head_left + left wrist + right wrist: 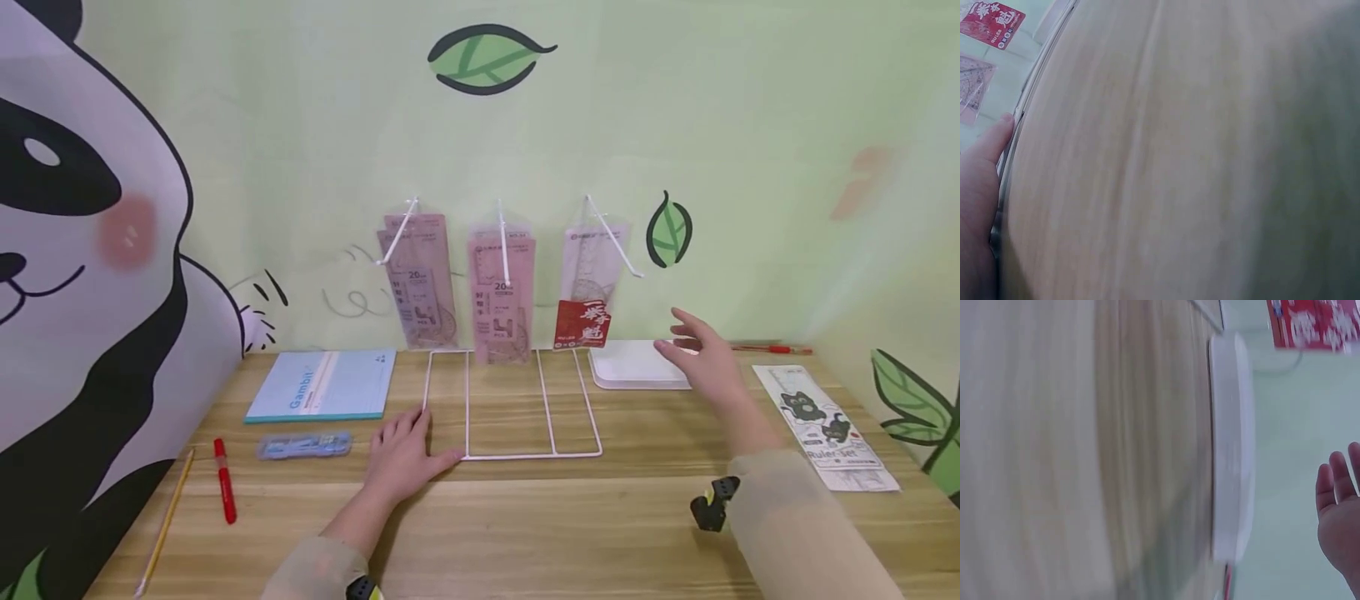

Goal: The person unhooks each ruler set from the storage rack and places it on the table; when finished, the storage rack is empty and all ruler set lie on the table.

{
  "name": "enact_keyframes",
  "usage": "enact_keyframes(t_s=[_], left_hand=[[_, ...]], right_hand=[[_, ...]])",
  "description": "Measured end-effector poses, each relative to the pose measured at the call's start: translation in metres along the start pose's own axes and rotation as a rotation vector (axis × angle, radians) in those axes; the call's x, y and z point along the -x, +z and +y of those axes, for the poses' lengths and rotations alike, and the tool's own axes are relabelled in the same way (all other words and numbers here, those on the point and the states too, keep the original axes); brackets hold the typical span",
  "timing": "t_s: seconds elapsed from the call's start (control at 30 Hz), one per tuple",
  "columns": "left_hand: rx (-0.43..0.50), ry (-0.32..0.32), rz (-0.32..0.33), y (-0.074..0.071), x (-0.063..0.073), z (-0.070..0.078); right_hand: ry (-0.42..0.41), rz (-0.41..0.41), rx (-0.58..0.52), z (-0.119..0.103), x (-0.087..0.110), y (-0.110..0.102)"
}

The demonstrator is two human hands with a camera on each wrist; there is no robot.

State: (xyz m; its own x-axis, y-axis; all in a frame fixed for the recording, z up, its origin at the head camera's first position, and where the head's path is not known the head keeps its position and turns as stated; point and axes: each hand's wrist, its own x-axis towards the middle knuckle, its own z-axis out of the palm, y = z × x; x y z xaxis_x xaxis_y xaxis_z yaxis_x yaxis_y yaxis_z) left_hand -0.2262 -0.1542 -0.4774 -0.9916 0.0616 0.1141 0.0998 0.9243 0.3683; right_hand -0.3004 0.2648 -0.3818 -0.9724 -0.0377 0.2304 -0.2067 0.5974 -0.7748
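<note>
My left hand [405,458] rests at the front left corner of a white wire rack [532,457], its thumb lying along the front bar. Three white hooks rise behind the rack's base. Pink ruler-set packets [422,287] hang from the left hook, and more pink packets [502,308] from the middle one. On the right hook hangs a clear ruler packet [592,250] with a red label [582,323]. My right hand [705,362] is raised with nothing in it, fingers loosely bent, by a white flat box [633,375]. The right wrist view shows its palm and several fingers.
At the left lie a blue notebook [322,385], a blue plastic case [304,445], a red marker [224,482] and a yellow pencil [167,517]. A cat-printed ruler-set packet [825,427] lies at the right, a red pen [780,349] along the back.
</note>
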Motion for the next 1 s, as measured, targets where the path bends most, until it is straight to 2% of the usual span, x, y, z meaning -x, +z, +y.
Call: enact_keyframes(t_s=[0.1, 0.43, 0.57, 0.8, 1.0], left_hand=[[0.005, 0.003, 0.001, 0.000, 0.000, 0.002], [0.000, 0.005, 0.007, 0.000, 0.000, 0.001], [0.003, 0.008, 0.009, 0.002, -0.001, 0.001], [0.002, 0.019, 0.021, 0.003, -0.002, 0.002], [0.009, 0.015, 0.018, 0.001, -0.001, 0.001]], right_hand=[[-0.019, 0.009, -0.056, -0.012, -0.009, 0.013], [0.003, 0.031, -0.203, -0.044, -0.037, 0.044], [0.019, 0.055, -0.243, -0.050, -0.041, 0.048], [0.062, 0.119, -0.398, -0.055, -0.041, 0.049], [0.070, 0.139, -0.422, -0.061, -0.044, 0.049]])
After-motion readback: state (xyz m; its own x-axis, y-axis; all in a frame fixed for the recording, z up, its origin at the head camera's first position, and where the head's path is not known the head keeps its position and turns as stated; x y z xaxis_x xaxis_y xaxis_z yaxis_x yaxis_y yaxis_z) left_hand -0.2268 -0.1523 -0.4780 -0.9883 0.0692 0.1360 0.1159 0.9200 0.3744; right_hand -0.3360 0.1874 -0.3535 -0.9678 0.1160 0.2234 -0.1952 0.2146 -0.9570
